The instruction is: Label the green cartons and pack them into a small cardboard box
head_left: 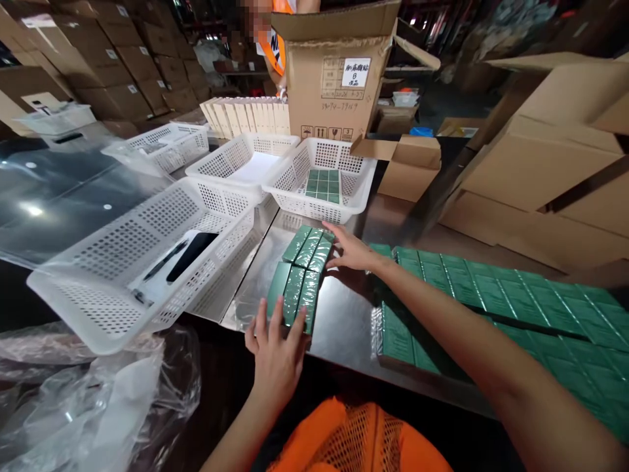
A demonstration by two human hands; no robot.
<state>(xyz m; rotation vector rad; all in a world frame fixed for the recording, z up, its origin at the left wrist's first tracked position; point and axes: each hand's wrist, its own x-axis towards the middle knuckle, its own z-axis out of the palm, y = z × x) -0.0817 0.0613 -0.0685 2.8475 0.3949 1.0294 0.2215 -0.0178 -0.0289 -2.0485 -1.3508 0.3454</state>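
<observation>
Small green boxes with a shiny clear wrap lie in two short rows on the metal table, directly in front of me. Spread over the near edge of this group is my left hand, its fingertips resting on the closest boxes. My right hand reaches in from the right, fingers apart, touching the far right side of the group. Beneath and beyond my right forearm stand long rows of similar green boxes. A white basket just past the group contains a block of green boxes.
At left, a white basket holds a phone and a pen. Another basket sits behind it. A large open carton stands at the back, with a person behind. Empty-looking cartons are at right; clear plastic lies lower left.
</observation>
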